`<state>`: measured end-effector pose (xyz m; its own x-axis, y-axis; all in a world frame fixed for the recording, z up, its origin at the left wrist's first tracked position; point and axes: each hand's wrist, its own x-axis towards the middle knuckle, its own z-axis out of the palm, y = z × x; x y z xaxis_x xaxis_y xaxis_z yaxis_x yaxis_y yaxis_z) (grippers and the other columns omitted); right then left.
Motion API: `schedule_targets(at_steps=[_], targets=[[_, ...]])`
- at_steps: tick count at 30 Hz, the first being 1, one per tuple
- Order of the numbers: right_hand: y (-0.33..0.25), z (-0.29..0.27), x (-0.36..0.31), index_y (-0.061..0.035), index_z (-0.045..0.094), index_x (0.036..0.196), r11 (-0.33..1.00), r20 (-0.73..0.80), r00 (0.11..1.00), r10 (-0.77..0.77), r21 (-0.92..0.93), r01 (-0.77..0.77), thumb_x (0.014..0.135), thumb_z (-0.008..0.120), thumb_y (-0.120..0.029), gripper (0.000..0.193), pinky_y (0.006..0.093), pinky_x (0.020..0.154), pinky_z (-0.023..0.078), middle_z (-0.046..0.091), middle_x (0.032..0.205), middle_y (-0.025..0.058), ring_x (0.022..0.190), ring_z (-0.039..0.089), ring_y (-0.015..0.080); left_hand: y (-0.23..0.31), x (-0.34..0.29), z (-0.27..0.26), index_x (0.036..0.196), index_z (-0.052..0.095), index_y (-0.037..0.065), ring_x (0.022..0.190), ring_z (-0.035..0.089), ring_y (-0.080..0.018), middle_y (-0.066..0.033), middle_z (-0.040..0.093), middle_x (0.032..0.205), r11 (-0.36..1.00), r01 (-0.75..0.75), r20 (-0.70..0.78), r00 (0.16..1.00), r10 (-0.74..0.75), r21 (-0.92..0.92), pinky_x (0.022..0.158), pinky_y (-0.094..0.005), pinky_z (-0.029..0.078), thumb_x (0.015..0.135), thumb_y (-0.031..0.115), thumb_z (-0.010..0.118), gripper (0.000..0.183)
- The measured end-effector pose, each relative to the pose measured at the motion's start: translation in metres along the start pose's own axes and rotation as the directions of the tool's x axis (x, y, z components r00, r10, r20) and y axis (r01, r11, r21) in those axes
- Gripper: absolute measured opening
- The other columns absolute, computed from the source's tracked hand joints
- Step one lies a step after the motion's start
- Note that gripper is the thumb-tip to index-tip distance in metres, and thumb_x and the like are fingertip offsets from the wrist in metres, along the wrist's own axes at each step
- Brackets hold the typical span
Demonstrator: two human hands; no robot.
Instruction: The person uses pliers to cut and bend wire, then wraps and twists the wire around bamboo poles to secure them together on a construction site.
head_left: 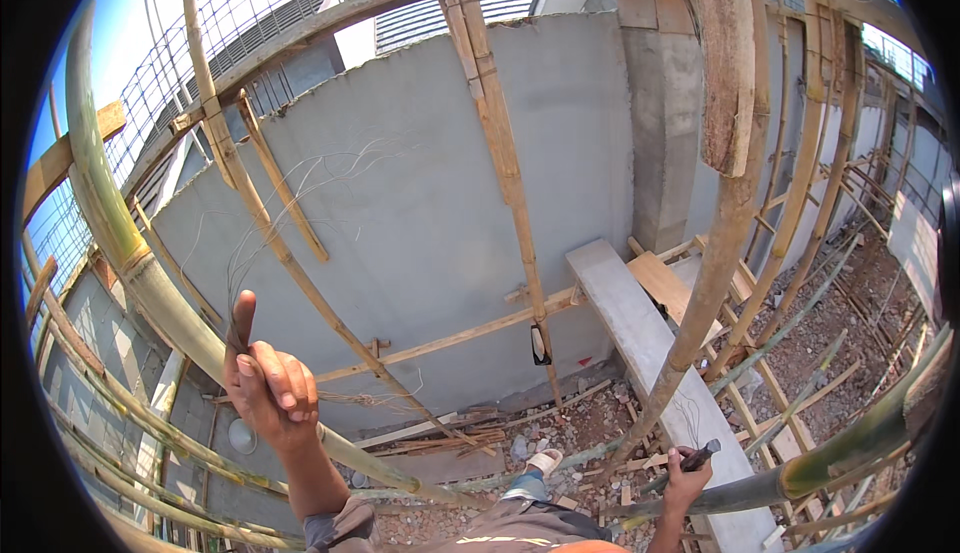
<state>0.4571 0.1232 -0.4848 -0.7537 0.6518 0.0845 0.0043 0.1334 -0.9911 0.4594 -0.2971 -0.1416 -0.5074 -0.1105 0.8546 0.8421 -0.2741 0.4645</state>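
My left hand (272, 393) is raised beside a thick green bamboo pole (165, 293). Its index finger points up while the other fingers curl round a bundle of thin tie wires (236, 265). The loose wire ends fan out above the hand, and more stick out to its right. Lower down at the right, my right hand (684, 481) is closed on a dark hand tool (708, 450); its kind is hard to tell, as the fingers cover much of it. A few fine wires show just above that hand, in front of a pale plank (640, 328).
A grey plastered wall (430, 183) stands ahead behind upright bamboo poles (510, 173). A wooden beam (370, 8) and steel rebar mesh (260, 3) run along the top. Another green bamboo pole (840, 468) crosses at lower right. Rubble (850, 303) and loose timber lie below.
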Motion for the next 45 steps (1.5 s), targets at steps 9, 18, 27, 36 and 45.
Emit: schedule_targets(at_steps=[9,18,27,36,45], targets=[[0.029,0.008,0.023,0.01,0.069,0.101,0.992,0.221,0.97,0.103,-0.091,-0.084,0.08,0.081,-0.005,0.028,0.0355,0.066,0.049,0.066,0.088,0.013,0.076,0.058,0.0191,0.018,-0.033,0.043,0.139,0.038,-0.017,0.047,0.034,-0.0061,0.0018,0.039,0.057,0.914,-0.011,-0.02,1.0,0.02,0.405,0.046,-0.025,0.032,0.106,0.016,0.036,0.046],[0.02,0.019,0.022,0.0098,0.071,0.099,0.99,0.085,0.987,-0.136,0.045,0.133,0.077,0.079,-0.003,0.027,0.0388,0.072,0.052,0.07,0.086,0.0159,0.077,0.064,0.0224,0.061,-0.085,0.08,0.143,0.041,0.001,0.041,0.034,-0.0132,-0.0002,0.042,0.054,0.817,-0.395,0.013,0.903,0.43,0.419,0.036,-0.0291,0.03,0.107,0.029,0.044,0.046],[0.001,0.013,0.026,0.0104,0.071,0.098,0.997,0.126,0.989,-0.072,0.045,0.067,0.079,0.085,-0.013,0.034,0.0399,0.067,0.051,0.068,0.083,0.0148,0.071,0.059,0.0218,0.067,-0.071,0.102,0.157,0.021,0.006,0.049,0.033,-0.01,0.0009,0.041,0.067,0.661,-0.725,-0.158,0.642,0.75,0.192,0.041,-0.0261,0.025,0.104,0.015,0.044,0.058],[0.007,0.019,0.021,0.0113,0.071,0.098,0.991,0.122,0.988,-0.094,0.11,0.08,0.079,0.086,-0.017,0.037,0.0401,0.068,0.051,0.068,0.083,0.015,0.072,0.059,0.0227,0.099,0.0,0.09,0.155,0.018,-0.002,0.047,0.026,-0.0031,0.0043,0.031,0.072,0.645,-0.618,0.188,0.771,0.608,0.449,0.041,-0.0209,0.022,0.108,0.016,0.034,0.053],[0.025,0.03,0.012,0.011,0.071,0.098,0.995,0.083,0.992,-0.098,0.04,0.095,0.078,0.087,-0.021,0.042,0.0404,0.069,0.054,0.07,0.084,0.0173,0.071,0.062,0.0238,0.131,0.073,0.096,0.15,0.028,-0.004,0.05,0.023,-0.003,0.0039,0.031,0.073,0.644,-0.634,0.446,0.768,0.46,0.428,0.04,-0.0198,0.021,0.109,0.021,0.029,0.047]])
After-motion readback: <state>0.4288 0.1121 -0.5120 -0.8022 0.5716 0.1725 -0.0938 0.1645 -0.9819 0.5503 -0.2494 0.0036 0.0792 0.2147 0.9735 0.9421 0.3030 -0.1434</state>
